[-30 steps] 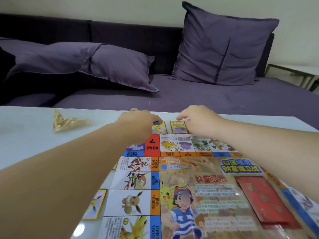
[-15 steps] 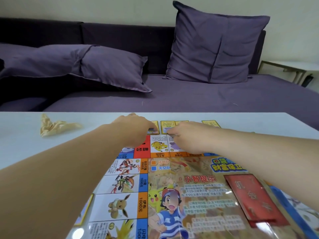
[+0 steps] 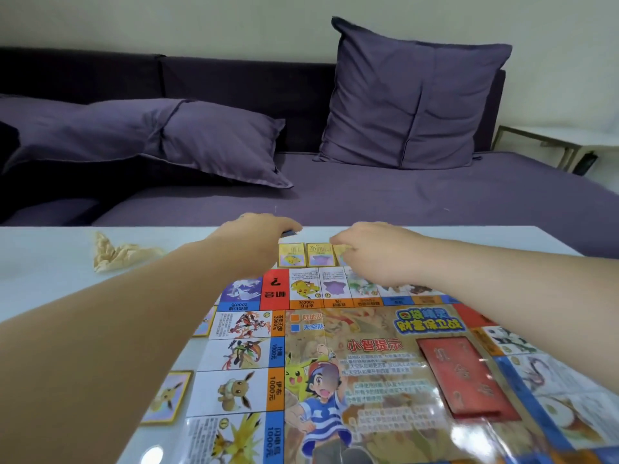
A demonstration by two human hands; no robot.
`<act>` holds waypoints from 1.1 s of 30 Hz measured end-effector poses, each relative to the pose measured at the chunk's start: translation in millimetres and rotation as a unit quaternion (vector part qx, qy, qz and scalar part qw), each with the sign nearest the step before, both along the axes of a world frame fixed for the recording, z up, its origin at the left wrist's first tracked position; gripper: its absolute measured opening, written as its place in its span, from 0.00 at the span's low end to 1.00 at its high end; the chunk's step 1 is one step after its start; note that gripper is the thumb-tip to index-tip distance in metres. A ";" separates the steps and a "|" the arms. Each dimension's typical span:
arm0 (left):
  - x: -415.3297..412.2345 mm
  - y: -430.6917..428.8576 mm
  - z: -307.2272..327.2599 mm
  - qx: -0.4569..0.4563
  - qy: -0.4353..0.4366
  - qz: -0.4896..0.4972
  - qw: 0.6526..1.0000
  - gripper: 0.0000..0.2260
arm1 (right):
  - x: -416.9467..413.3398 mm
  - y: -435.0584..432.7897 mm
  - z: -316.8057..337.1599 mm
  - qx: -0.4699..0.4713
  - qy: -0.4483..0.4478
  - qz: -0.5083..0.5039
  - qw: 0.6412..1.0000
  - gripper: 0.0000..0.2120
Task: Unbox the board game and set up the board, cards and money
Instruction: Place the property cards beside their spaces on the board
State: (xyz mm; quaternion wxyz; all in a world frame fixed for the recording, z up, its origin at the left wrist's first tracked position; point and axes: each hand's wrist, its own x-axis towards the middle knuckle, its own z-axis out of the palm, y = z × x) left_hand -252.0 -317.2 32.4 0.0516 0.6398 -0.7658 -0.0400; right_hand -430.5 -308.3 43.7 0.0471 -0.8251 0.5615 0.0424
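The colourful game board [image 3: 368, 346] lies open on the white table [image 3: 50, 279]. Two yellow-framed cards [image 3: 291, 255] [image 3: 320, 255] lie side by side just beyond its far edge. My right hand [image 3: 378, 251] reaches over the board's far row, and its curled fingertips pinch a third card [image 3: 339, 251] beside those two. My left hand [image 3: 258, 236] hovers left of the cards and grips a thin dark stack of cards [image 3: 290, 233], mostly hidden under the fingers. A red card pile [image 3: 465, 373] sits on the board's middle right.
More yellow-framed cards lie along the board's left edge, one [image 3: 165, 396] near me and one [image 3: 204, 324] further up. A crumpled beige wrapper [image 3: 117, 252] lies at the table's far left. A purple sofa [image 3: 402, 195] with cushions stands behind the table.
My left hand has drawn back off the first card, which now lies uncovered. My right hand has shifted right, from the second card to the third card's spot.
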 end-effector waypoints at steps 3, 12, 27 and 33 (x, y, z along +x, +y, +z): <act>-2.8 22.7 28.0 -0.009 0.217 0.018 0.976 0.15 | -8.8 26.0 35.2 -0.011 -0.011 0.004 1.000 0.20; -25.1 172.8 117.8 0.099 0.708 0.116 0.689 0.10 | -37.5 150.8 139.4 -0.013 -0.184 -0.019 0.983 0.17; -77.4 365.5 55.9 0.182 0.797 0.077 0.571 0.08 | -49.0 335.2 68.1 0.103 -0.513 -0.111 0.845 0.08; -88.6 361.9 32.4 0.178 0.757 0.113 0.618 0.06 | -50.1 332.1 33.1 0.137 -0.606 -0.174 0.764 0.07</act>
